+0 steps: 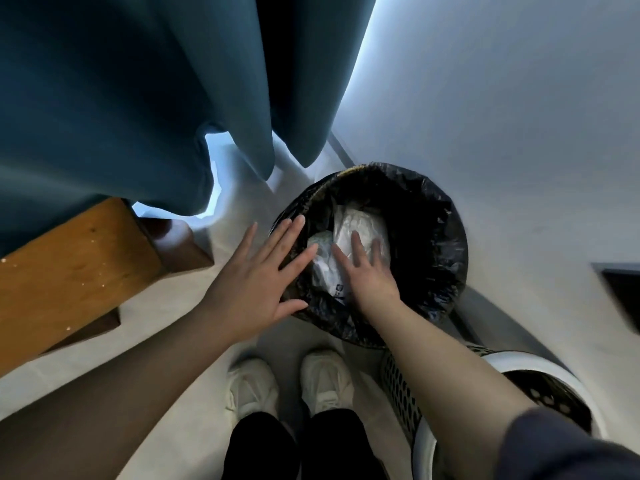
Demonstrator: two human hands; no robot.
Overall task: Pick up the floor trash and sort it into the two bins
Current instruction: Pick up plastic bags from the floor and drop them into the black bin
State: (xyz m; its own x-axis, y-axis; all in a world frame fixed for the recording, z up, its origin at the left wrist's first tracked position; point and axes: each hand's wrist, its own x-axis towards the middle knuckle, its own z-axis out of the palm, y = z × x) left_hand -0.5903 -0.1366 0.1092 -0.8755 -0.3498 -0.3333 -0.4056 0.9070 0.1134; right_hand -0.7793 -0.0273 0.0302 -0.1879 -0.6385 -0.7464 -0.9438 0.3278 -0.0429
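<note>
A round bin lined with a black bag (pixel 436 237) stands against the white wall. White crumpled paper and plastic trash (pixel 356 223) lies inside it. My right hand (pixel 367 268) reaches into the bin with its fingers spread, flat on the white trash and holding nothing. My left hand (pixel 263 278) hovers open over the bin's left rim, fingers apart, also holding nothing. A second bin (pixel 540 386), perforated with a white rim, stands at the lower right, partly hidden by my right forearm.
Dark teal curtains (pixel 138 98) hang at the upper left down to the floor. A wooden piece of furniture (pixel 69 265) stands at the left. My white shoes (pixel 291 386) are on the pale floor just before the bins. A dark opening (pixel 623 292) shows low in the wall at the right.
</note>
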